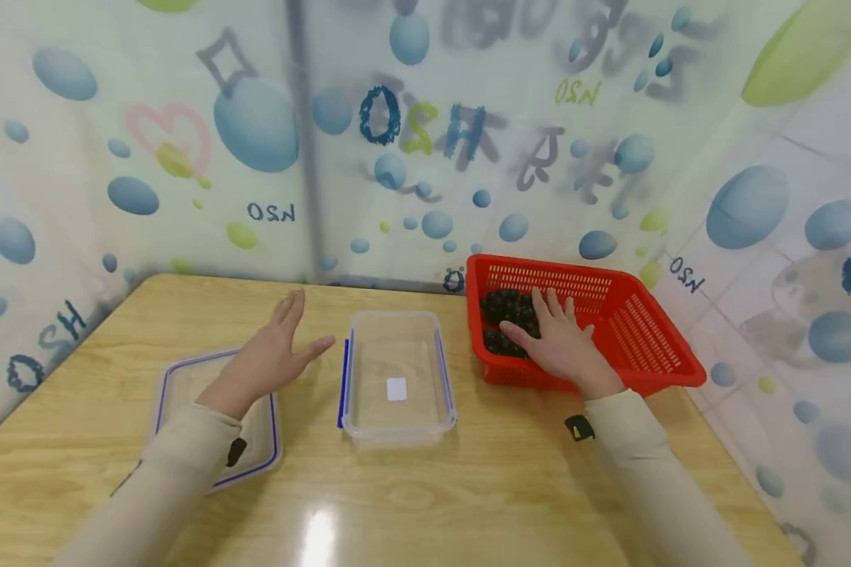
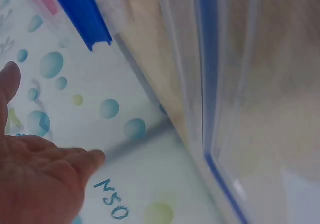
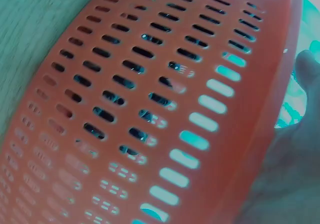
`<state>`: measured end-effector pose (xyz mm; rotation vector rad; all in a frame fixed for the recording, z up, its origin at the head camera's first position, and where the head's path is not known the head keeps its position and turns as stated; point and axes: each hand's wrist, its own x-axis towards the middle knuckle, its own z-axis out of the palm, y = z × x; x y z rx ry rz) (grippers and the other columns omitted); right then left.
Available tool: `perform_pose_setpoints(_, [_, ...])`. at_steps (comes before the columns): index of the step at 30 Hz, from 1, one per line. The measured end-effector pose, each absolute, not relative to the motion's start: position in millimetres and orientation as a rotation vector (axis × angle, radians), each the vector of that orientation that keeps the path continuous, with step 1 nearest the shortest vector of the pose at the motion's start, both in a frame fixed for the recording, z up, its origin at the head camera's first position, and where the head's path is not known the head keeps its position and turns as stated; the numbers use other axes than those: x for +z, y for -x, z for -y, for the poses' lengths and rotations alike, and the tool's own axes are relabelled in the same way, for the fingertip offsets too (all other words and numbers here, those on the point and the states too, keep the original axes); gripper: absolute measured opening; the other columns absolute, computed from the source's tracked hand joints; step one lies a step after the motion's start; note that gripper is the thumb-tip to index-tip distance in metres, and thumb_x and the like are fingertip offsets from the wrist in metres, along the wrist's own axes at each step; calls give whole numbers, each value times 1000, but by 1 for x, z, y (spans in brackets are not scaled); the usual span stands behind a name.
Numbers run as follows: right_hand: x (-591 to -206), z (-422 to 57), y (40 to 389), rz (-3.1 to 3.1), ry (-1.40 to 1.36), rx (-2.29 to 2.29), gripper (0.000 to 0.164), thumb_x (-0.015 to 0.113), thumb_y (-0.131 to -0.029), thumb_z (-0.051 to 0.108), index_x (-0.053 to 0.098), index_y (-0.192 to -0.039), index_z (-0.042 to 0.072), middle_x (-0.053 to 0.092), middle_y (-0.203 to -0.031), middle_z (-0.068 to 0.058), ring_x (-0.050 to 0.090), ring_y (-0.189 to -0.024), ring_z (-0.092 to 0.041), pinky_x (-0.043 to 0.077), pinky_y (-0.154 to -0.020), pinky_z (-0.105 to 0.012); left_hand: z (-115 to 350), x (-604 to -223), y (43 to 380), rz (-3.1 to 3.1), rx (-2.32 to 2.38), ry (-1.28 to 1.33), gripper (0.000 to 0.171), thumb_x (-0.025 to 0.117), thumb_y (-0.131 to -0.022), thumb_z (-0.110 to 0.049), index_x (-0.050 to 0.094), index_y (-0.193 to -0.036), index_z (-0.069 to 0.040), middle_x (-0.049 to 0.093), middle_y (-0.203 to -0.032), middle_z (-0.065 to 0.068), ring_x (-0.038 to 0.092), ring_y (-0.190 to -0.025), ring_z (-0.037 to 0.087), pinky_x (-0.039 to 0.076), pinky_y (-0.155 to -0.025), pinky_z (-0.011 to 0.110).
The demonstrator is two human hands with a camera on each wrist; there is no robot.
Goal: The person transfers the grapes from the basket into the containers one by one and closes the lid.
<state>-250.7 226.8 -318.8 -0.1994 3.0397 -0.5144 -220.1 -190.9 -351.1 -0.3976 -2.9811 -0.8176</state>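
Observation:
My left hand (image 1: 265, 362) hovers over a clear lid with a blue seal (image 1: 261, 433), its fingers extended and thumb spread, holding nothing. In the left wrist view the hand (image 2: 45, 179) appears beside the lid's edge (image 2: 192, 64). Between my hands stands a clear plastic container (image 1: 414, 354) with a white square label inside and a blue clip (image 1: 343, 384) on its left side. On the right, my right hand (image 1: 563, 342) is spread over a red perforated basket (image 1: 645, 339). Small, shiny, dark round pieces (image 1: 502, 303) fill the basket's left part; the hand partly hides them.
The wooden table (image 1: 397, 504) reaches the patterned curtain (image 1: 369, 236) at the back. A similar patterned covering (image 1: 766, 315) runs along the right side, close to the basket. Both sleeves cross the table from the front.

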Motion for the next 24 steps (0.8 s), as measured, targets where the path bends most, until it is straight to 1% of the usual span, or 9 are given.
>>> perform_pose_setpoints(4, [-316,-223,251,-3046,302,-600,98,40,-91,74,8,-159,12,1,-163,-17,-7,-146,-41,2,-107,-72,191,-353,221,2925,-990,461,93,50,-98,-55,1,-156,0,10,-158,29,24,-137,51,23,-110,61])
perform_pose_setpoints(8, [-313,-220,251,-3027,388,-671,90,42,-93,70,12,-160,18,3,-164,-11,-3,-148,-35,10,-110,-67,185,-356,220,2906,-1146,514,82,53,-101,-46,11,-157,-3,20,-156,28,40,-129,49,35,-105,58])
perform_pose_setpoints(11, [-311,-218,252,-3006,418,-711,86,43,-94,68,15,-160,21,5,-164,-8,2,-148,-33,15,-110,-66,178,-360,219,2928,-1240,550,78,57,-100,-41,17,-156,-3,23,-155,25,43,-129,46,38,-103,55])
perform_pose_setpoints(14, [-311,-216,253,-2990,416,-733,82,44,-94,66,19,-159,23,8,-164,-8,7,-148,-34,19,-109,-66,171,-362,218,2950,-1265,596,78,61,-98,-40,24,-154,0,31,-150,28,47,-127,44,41,-101,53])
perform_pose_setpoints(15, [-312,-215,253,-2983,414,-740,80,45,-95,64,20,-159,23,10,-164,-9,8,-148,-34,20,-108,-66,169,-363,218,2960,-1254,613,78,62,-97,-40,25,-153,1,45,-141,31,50,-124,43,43,-100,52])
perform_pose_setpoints(17, [-313,-214,254,-2973,407,-735,78,46,-96,62,21,-159,23,12,-163,-10,10,-147,-35,22,-108,-66,166,-364,218,2989,-1225,643,79,64,-96,-40,28,-152,3,60,-115,34,58,-114,39,48,-94,48])
perform_pose_setpoints(20, [-315,-213,257,-2960,413,-730,71,48,-98,56,24,-158,25,16,-163,-8,14,-147,-35,24,-108,-65,164,-366,219,3018,-1184,668,79,66,-95,-39,30,-150,3,62,-100,32,59,-111,38,49,-92,48])
perform_pose_setpoints(21, [-315,-213,257,-2958,420,-721,69,48,-99,55,25,-158,27,18,-162,-8,16,-146,-35,25,-107,-65,164,-366,219,3029,-1171,676,79,66,-95,-39,30,-150,3,62,-100,32,59,-111,39,49,-92,48])
perform_pose_setpoints(24, [-316,-212,259,-2947,447,-716,66,49,-99,54,28,-156,32,24,-160,-8,27,-142,-35,32,-106,-62,163,-366,218,3038,-1171,669,78,66,-95,-38,31,-151,3,49,-132,37,51,-121,45,45,-98,54])
